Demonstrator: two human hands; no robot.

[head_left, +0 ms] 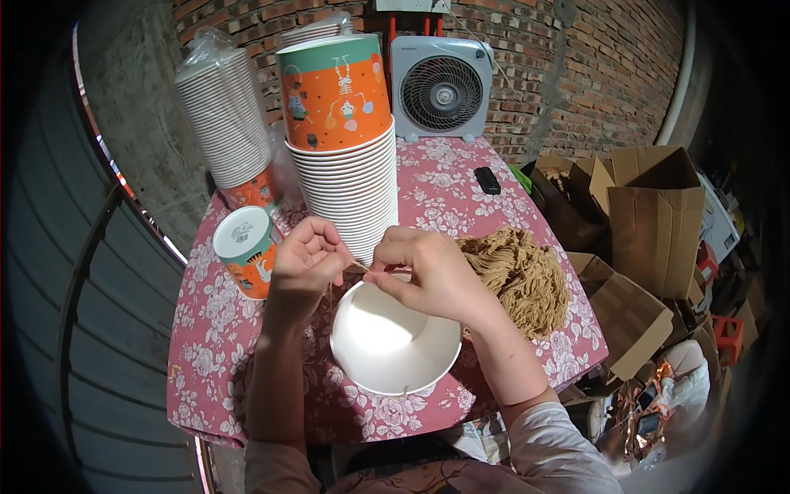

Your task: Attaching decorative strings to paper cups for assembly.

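A white paper bucket (387,346) lies tilted in front of me, its open mouth turned toward me. Above its far rim, my left hand (309,262) pinches a short tan cord (360,266) between thumb and fingers, the other fingers curled. On the same cord closes my right hand (424,272), thumb against forefinger, just right of the left. A thin strand hangs below the left hand. A bit of cord shows at the bucket's near rim. Right of the bucket lies a heap of tan cords (518,282), partly behind my right forearm.
Behind my hands rises a tall stack of paper buckets (341,177), an orange and green one upside down on top. Left stand a small orange cup (247,251) and a bagged stack (222,115). A box fan (443,86), a black object (487,180) and cardboard boxes (654,222) are beyond.
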